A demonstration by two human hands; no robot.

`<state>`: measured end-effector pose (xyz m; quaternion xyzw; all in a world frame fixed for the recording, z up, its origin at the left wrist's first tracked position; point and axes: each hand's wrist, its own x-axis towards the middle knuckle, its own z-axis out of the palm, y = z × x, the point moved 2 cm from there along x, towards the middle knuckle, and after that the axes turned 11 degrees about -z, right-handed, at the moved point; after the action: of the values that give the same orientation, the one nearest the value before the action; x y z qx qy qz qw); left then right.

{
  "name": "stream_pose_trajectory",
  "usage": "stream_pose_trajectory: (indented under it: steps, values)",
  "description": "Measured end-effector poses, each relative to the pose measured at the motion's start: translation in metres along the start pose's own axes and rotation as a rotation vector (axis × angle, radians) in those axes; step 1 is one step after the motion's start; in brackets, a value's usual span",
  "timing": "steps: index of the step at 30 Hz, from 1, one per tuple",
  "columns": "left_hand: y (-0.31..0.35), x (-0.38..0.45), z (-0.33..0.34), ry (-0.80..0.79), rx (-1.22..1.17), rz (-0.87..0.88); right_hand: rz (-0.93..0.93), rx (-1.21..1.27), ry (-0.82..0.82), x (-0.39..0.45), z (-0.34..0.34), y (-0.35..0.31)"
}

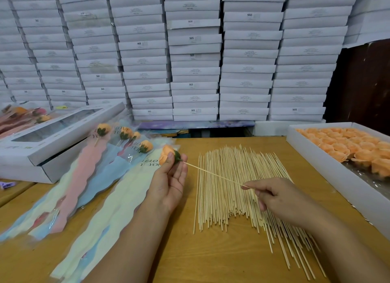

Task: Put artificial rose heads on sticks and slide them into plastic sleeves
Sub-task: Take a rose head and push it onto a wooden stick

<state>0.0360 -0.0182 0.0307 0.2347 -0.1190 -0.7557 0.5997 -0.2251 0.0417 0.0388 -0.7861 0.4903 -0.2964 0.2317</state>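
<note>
Holding the orange rose head [166,155] up over the bench [211,259], the left hand [168,181] has it pinched between thumb and fingers, with the green base pointing to the right. The rose head looks very light and soft, so it could squash if squeezed hard; the best place to hold it looks like low down, near the green part, just as it is held now. The stick [213,174] is thin, stiff and light, and it might snap or slip if pushed crooked. Its tip is right at the green base, but I cannot tell how far in it is. The right hand [274,198] pinches the other end of the stick between thumb and first finger, with the other fingers curled under. The left palm faces up and the wrist is bent back; the right arm reaches in from the lower right. Under the right hand lies a big pile of sticks [230,188]. To the left lie plastic sleeves [101,190], some with roses inside. On the right, a white tray [306,154] holds many more rose heads.
</note>
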Motion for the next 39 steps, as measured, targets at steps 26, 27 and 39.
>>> stream_pose_trajectory:
  steps: [26,27,39]
  values:
    - [0.0000,-0.0010,0.0010,0.010,-0.012,0.005,0.010,-0.013,0.000,0.0005,0.0002,-0.0004]
    - [0.0000,-0.0012,0.0010,0.010,-0.013,0.006,0.010,-0.012,0.002,0.0008,0.0001,-0.0003]
    - [-0.0009,-0.0010,0.0014,0.003,0.001,0.006,0.010,-0.009,0.006,0.0005,0.0000,0.0020]
